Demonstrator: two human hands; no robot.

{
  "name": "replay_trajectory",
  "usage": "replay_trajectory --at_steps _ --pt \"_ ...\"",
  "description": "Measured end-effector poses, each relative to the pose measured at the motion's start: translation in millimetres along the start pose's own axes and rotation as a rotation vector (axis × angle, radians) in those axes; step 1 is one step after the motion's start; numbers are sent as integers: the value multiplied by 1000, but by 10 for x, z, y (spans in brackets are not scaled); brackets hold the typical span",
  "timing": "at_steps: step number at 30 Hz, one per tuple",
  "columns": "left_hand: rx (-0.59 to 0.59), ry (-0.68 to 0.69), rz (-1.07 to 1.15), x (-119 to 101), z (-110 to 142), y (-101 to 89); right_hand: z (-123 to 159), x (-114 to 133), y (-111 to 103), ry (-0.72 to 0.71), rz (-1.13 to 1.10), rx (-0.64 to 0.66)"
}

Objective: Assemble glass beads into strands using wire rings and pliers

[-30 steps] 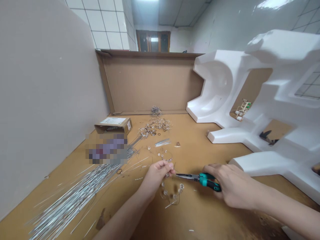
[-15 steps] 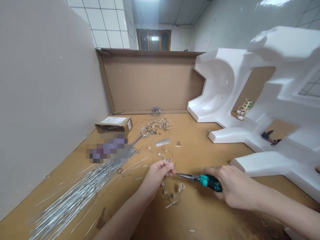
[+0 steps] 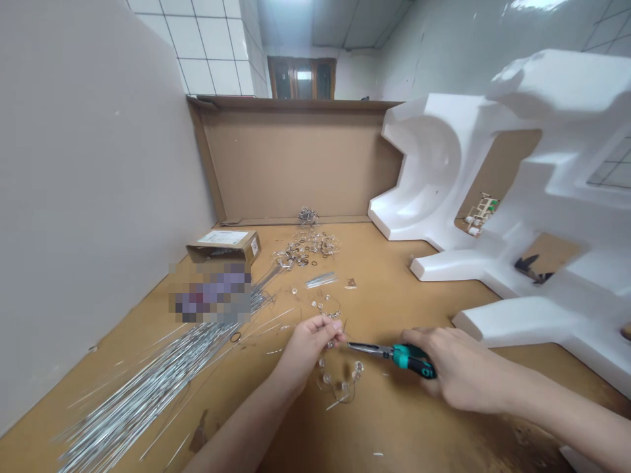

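My left hand (image 3: 318, 338) is closed in a pinch at the middle of the table, on a thin wire strung with clear beads. The beaded wire (image 3: 344, 387) hangs in a loop below the fingers; its upper end is hidden in the pinch. My right hand (image 3: 446, 368) is wrapped round a pair of needle-nose pliers (image 3: 411, 360) with green and black handles. The pliers point left, their tips close to my left fingertips. Just beyond the left hand lies a curve of clear beads on wire (image 3: 321, 306).
Bundled silvery wires (image 3: 162, 387) spread across the left. Behind them stand a small open cardboard box (image 3: 224, 246) and a blurred-out purple thing (image 3: 214, 292). Heaps of beaded wire pieces (image 3: 305, 249) lie farther back. A large white foam piece (image 3: 493, 276) fills the right side.
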State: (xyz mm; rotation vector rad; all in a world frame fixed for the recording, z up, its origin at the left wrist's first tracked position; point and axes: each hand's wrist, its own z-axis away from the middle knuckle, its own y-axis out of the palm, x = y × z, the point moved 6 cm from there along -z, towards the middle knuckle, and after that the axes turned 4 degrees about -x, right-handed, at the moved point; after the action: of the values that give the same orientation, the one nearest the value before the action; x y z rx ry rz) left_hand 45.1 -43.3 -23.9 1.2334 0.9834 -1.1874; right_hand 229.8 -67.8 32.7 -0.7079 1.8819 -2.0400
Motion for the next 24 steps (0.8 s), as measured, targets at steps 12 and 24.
replay_trajectory --at_steps 12,24 --pt "16 5 24 30 -11 1 19 -38 75 -30 -44 11" --pt "5 42 -35 -15 2 7 32 -77 159 23 -174 77"
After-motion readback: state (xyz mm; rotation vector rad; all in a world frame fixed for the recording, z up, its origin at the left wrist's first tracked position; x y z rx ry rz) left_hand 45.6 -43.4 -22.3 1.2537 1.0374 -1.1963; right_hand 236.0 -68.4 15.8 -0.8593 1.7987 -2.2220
